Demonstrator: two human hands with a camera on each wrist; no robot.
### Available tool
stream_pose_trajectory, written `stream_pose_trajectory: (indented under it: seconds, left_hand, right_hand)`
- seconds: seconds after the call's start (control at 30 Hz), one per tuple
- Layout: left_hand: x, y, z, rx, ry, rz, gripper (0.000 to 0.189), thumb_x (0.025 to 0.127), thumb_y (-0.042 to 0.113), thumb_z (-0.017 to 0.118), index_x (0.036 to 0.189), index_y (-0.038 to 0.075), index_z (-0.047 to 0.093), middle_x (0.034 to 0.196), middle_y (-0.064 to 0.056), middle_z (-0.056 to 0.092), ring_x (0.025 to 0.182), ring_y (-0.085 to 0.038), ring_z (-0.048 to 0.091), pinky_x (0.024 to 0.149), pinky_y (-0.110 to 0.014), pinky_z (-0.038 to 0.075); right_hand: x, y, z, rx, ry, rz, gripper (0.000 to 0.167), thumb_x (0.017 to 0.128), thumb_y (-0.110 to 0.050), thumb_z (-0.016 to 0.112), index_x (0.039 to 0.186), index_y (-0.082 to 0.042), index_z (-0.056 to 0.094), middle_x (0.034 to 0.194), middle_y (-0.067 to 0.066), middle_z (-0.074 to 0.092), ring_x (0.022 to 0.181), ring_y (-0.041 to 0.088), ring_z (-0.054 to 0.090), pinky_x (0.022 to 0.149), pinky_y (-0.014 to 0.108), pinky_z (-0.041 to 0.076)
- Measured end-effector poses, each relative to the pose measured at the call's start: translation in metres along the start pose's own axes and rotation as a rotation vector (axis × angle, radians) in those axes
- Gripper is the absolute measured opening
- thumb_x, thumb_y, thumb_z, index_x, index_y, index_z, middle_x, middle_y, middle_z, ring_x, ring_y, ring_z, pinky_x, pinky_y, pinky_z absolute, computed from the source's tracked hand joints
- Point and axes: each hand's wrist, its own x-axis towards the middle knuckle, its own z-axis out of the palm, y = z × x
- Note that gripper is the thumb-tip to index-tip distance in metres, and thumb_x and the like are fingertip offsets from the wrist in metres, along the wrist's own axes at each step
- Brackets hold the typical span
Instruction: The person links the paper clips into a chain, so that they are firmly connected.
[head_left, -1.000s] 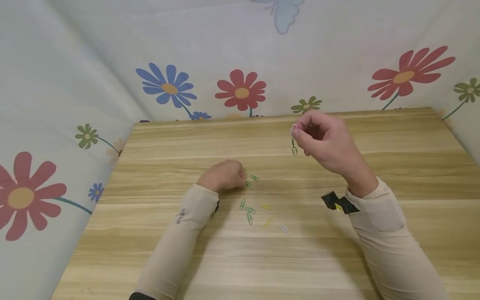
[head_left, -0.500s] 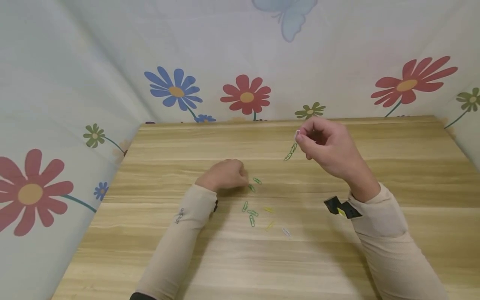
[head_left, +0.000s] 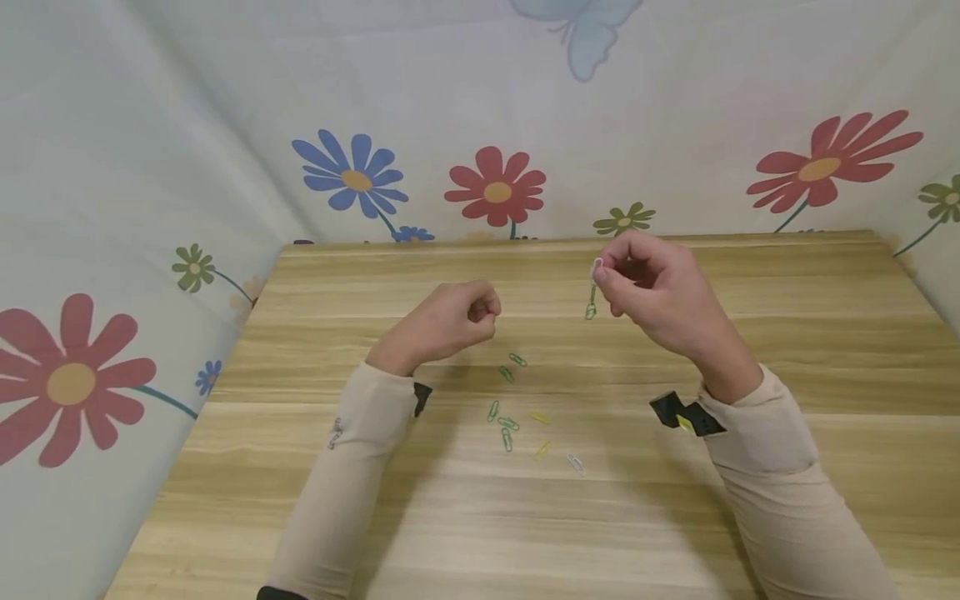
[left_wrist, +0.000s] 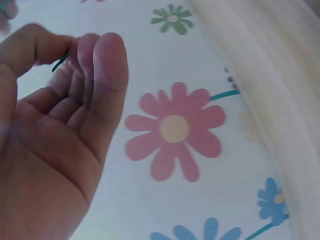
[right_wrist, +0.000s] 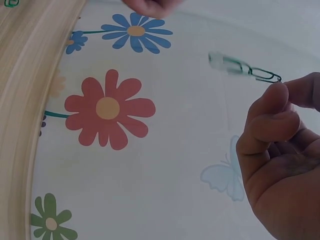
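Observation:
Over the far middle of the table, my left hand (head_left: 446, 321) is raised, thumb and fingertips together. Between them it pinches a green paper clip (left_wrist: 60, 62), mostly hidden by the fingers in the left wrist view. To the right, my right hand (head_left: 663, 287) pinches a white paper clip (head_left: 597, 265) at the end of a short chain. Linked green paper clips (head_left: 591, 312) hang below it; their far end is blurred in the right wrist view. Several loose green paper clips (head_left: 507, 440) lie on the tabletop below and between my hands.
Two yellow paper clips (head_left: 540, 417) and a loose white paper clip (head_left: 575, 464) lie nearer me on the wooden table (head_left: 675, 517). A pale curtain (head_left: 375, 67) printed with flowers and a butterfly stands behind the table's far edge and along the left side.
My left hand has risen from the tabletop beside the loose green clips, now with a green paper clip in its fingertips. The chain under my right hand has swung; that hand stays nearly in place.

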Motion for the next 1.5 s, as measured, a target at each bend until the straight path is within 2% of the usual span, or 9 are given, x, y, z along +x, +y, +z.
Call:
stream_pose_trajectory:
  seconds: [0.2, 0.3, 0.43, 0.6, 0.77, 0.93, 1.17, 1.33, 1.5]
  left_hand:
    - [-0.009, 0.015, -0.008, -0.032, 0.074, 0.154, 0.017, 0.1, 0.006, 0.057, 0.111, 0.007, 0.071, 0.102, -0.001, 0.065, 0.09, -0.016, 0.06, 0.086, -0.033, 0.053]
    - [-0.011, 0.02, -0.011, -0.04, 0.116, 0.247, 0.022, 0.103, 0.003, 0.054, 0.117, 0.005, 0.071, 0.104, -0.002, 0.063, 0.091, -0.015, 0.059, 0.084, -0.033, 0.052]
    - [-0.013, 0.025, -0.013, -0.058, 0.17, 0.337, 0.026, 0.102, -0.002, 0.053, 0.123, 0.001, 0.068, 0.1, -0.004, 0.061, 0.087, -0.016, 0.057, 0.08, -0.033, 0.051]
    - [-0.015, 0.03, -0.014, -0.128, 0.248, 0.372, 0.032, 0.097, -0.003, 0.063, 0.129, -0.002, 0.061, 0.094, -0.005, 0.066, 0.084, -0.015, 0.062, 0.082, -0.032, 0.054]
    - [-0.016, 0.036, -0.014, -0.171, 0.328, 0.405, 0.022, 0.091, -0.004, 0.071, 0.111, -0.002, 0.062, 0.093, -0.006, 0.067, 0.083, -0.015, 0.064, 0.083, -0.031, 0.055]
    - [-0.018, 0.038, -0.015, -0.147, 0.404, 0.51, 0.013, 0.089, -0.006, 0.073, 0.099, -0.001, 0.067, 0.09, -0.007, 0.069, 0.081, -0.013, 0.067, 0.08, -0.029, 0.057]
    - [-0.021, 0.042, -0.018, -0.065, 0.493, 0.659, 0.012, 0.091, -0.012, 0.066, 0.098, -0.003, 0.071, 0.091, -0.008, 0.071, 0.084, -0.016, 0.067, 0.079, -0.028, 0.056]
    - [-0.024, 0.046, -0.019, -0.021, 0.51, 0.699, 0.014, 0.091, -0.012, 0.067, 0.103, -0.005, 0.07, 0.091, -0.009, 0.07, 0.084, -0.018, 0.067, 0.079, -0.029, 0.056]
    - [-0.026, 0.049, -0.017, -0.016, 0.524, 0.689, 0.02, 0.089, -0.011, 0.071, 0.108, -0.007, 0.067, 0.096, -0.013, 0.07, 0.086, -0.019, 0.069, 0.081, -0.028, 0.057]
  right_hand:
    - [-0.001, -0.001, 0.0, 0.023, -0.016, 0.035, 0.004, 0.096, 0.001, 0.062, 0.092, 0.001, 0.062, 0.068, 0.008, 0.058, 0.054, 0.019, 0.052, 0.044, 0.025, 0.04]
    - [-0.002, -0.002, 0.002, 0.059, -0.016, 0.048, 0.003, 0.096, 0.0, 0.063, 0.094, 0.003, 0.063, 0.074, 0.009, 0.063, 0.053, 0.019, 0.052, 0.043, 0.025, 0.04]
    - [-0.003, -0.003, 0.005, 0.147, -0.015, 0.053, 0.003, 0.095, 0.003, 0.063, 0.094, 0.005, 0.063, 0.085, 0.011, 0.069, 0.054, 0.02, 0.055, 0.044, 0.025, 0.04]
    - [-0.004, -0.003, 0.013, 0.221, -0.043, 0.061, 0.002, 0.093, 0.005, 0.064, 0.094, 0.006, 0.063, 0.082, 0.013, 0.069, 0.053, 0.02, 0.055, 0.042, 0.026, 0.04]
    - [-0.004, -0.002, 0.022, 0.22, -0.065, 0.062, 0.006, 0.093, 0.006, 0.063, 0.098, 0.005, 0.065, 0.081, 0.016, 0.066, 0.052, 0.02, 0.053, 0.041, 0.025, 0.04]
    - [-0.005, -0.001, 0.029, 0.223, -0.087, 0.054, 0.011, 0.095, 0.005, 0.062, 0.103, 0.004, 0.069, 0.079, 0.013, 0.063, 0.05, 0.02, 0.05, 0.04, 0.026, 0.038]
    - [-0.005, -0.002, 0.033, 0.216, -0.071, 0.077, 0.012, 0.096, 0.004, 0.063, 0.105, 0.004, 0.07, 0.075, 0.012, 0.061, 0.05, 0.02, 0.049, 0.04, 0.026, 0.037]
    - [-0.005, -0.005, 0.037, 0.231, -0.109, 0.017, 0.016, 0.096, 0.007, 0.061, 0.109, 0.007, 0.07, 0.078, 0.012, 0.063, 0.051, 0.018, 0.05, 0.042, 0.026, 0.039]
    - [-0.007, -0.008, 0.042, 0.171, -0.152, -0.047, 0.023, 0.095, 0.009, 0.06, 0.116, 0.007, 0.07, 0.083, 0.012, 0.064, 0.054, 0.019, 0.051, 0.048, 0.027, 0.043]
